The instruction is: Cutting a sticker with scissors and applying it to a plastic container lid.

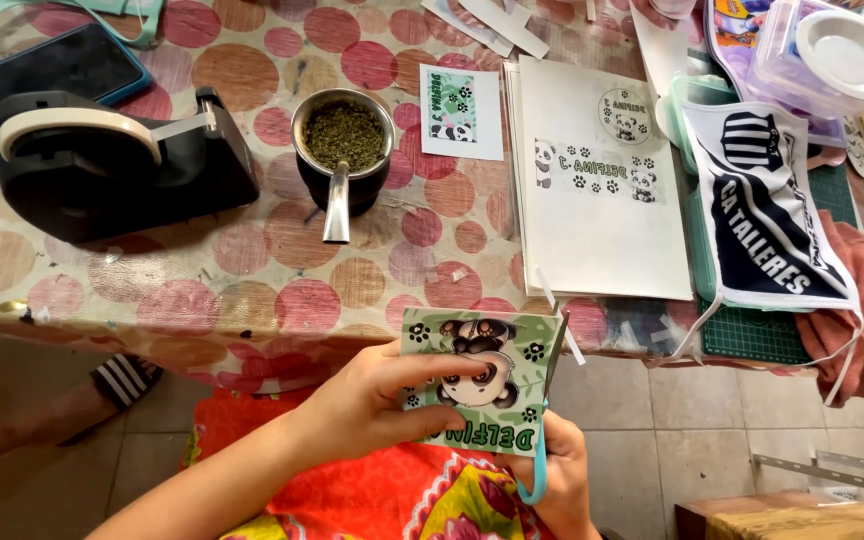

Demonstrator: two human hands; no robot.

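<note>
My left hand [377,400] holds a green printed card with a panda picture [477,375] just below the table's front edge, thumb and fingers across its left side. My right hand [557,480] sits under the card's right edge, gripping scissors with a light blue handle [542,470]. The scissor blades [556,350] run up along the card's right side. A thin white paper strip [567,330] hangs off beside the blades.
On the spotted tablecloth [252,270] stand a black tape dispenser [112,160], a phone [42,75], a metal cup of green herb with a metal straw [344,150], a small panda card [460,110], white printed sheets [597,180] and a cloth pennant [767,215]. Another person's sandalled foot [117,385] is at left.
</note>
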